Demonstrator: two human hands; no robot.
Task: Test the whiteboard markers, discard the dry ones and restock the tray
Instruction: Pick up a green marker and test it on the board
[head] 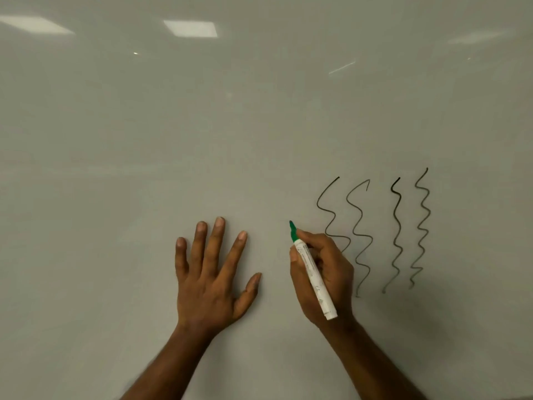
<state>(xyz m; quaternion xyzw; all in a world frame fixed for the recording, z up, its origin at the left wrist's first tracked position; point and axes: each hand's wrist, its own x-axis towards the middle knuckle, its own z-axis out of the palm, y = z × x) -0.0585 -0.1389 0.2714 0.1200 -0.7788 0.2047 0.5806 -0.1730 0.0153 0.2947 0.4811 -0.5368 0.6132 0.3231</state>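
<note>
A whiteboard fills the whole view. My right hand grips an uncapped white marker with a green tip, and the tip points up and left at the board. No green line shows at the tip. My left hand lies flat against the board with its fingers spread, a little to the left of the marker. Several dark wavy test lines run down the board to the right of my right hand; my fingers cover the lower part of the leftmost one.
Ceiling lights reflect in the top of the board. No tray, cap, bin or other marker is in view.
</note>
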